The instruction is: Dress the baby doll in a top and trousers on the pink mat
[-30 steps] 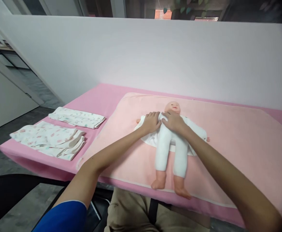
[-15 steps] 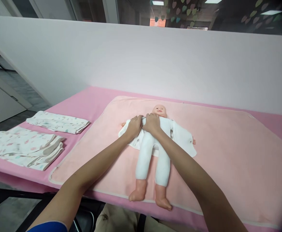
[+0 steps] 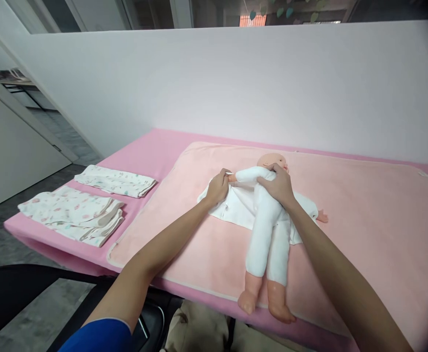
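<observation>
A baby doll with a white cloth body lies on the pink bed, its torso rolled partly to the right and its head turned that way. Under it spreads a small white baby shirt; one sleeve covers the doll's arm on the right. My left hand is closed on the shirt's left part, close beside the doll's other hand, which sticks out of its bare white arm. With fingers and thumb around the doll's upper chest and shoulder, my right hand holds it tilted. My right fingertips are partly hidden.
A peach blanket lies under the doll on the pink padded table. Two folded printed cloths, one in front and one behind, lie at the left. A white wall rises behind; a black chair stands lower left.
Both hands were together on the doll's chest. My left hand has moved left and grasped the shirt, while my right hand has rolled the doll to the right.
</observation>
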A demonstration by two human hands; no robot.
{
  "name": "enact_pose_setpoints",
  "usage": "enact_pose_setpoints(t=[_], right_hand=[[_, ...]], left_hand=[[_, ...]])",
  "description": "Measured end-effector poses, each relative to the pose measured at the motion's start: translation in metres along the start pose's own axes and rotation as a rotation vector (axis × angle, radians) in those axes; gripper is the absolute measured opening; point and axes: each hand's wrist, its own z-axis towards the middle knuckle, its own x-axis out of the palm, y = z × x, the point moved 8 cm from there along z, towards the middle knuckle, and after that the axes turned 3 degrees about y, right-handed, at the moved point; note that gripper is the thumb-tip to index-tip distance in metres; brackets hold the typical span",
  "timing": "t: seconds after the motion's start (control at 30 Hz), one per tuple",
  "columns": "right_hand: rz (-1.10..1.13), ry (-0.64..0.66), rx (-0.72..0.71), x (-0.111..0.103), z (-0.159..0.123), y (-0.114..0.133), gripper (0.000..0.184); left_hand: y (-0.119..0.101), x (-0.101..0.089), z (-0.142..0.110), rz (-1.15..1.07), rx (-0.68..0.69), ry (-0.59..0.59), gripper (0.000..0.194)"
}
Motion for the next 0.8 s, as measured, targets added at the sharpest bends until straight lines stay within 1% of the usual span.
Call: enact_pose_setpoints(t=[0.17, 0.23, 0.33, 0.4, 0.47, 0.57, 0.6, 0.63, 0.67, 0.7, 0.73, 0.8], right_hand=[[0.072, -0.031, 0.029, -0.008, -0.003, -0.004, 0.036], [0.112, -0.047, 0.034, -0.014, -0.004, -0.009, 0.035], [0.134, -0.050, 0.013, -0.017, -0.004, -0.011, 0.034], [0.116, -0.035, -0.025, -0.009, -0.003, -0.006, 0.035], [0.084, 0.000, -0.064, 0.006, -0.001, 0.003, 0.037], [0.041, 0.071, -0.091, 0.032, 0.003, 0.014, 0.040], [0.030, 0.090, -0.097, 0.038, 0.004, 0.017, 0.042], [0.025, 0.106, -0.108, 0.041, 0.004, 0.019, 0.043], [0.026, 0.119, -0.121, 0.041, 0.004, 0.020, 0.044], [0.033, 0.128, -0.132, 0.038, 0.003, 0.019, 0.044], [0.040, 0.128, -0.141, 0.032, 0.000, 0.016, 0.041], [0.018, 0.110, -0.144, 0.013, -0.007, 0.005, 0.034]], left_hand=[[0.009, -0.003, 0.002, -0.222, -0.034, -0.050, 0.032], [0.008, -0.003, 0.002, -0.223, -0.017, -0.046, 0.032], [-0.001, 0.000, 0.002, -0.120, 0.061, -0.004, 0.032], [-0.009, 0.000, 0.001, -0.033, 0.145, -0.011, 0.029], [-0.017, 0.001, -0.003, 0.003, 0.234, -0.008, 0.034], [-0.024, 0.008, -0.009, -0.066, 0.331, 0.054, 0.049], [-0.025, 0.008, -0.010, -0.109, 0.341, 0.055, 0.050], [-0.024, 0.005, -0.010, -0.153, 0.337, 0.030, 0.049], [-0.023, -0.001, -0.009, -0.195, 0.323, -0.030, 0.046], [-0.022, -0.012, -0.008, -0.223, 0.302, -0.134, 0.043], [-0.021, -0.027, -0.008, -0.227, 0.274, -0.279, 0.040], [-0.026, -0.061, -0.014, -0.163, 0.214, -0.618, 0.039]])
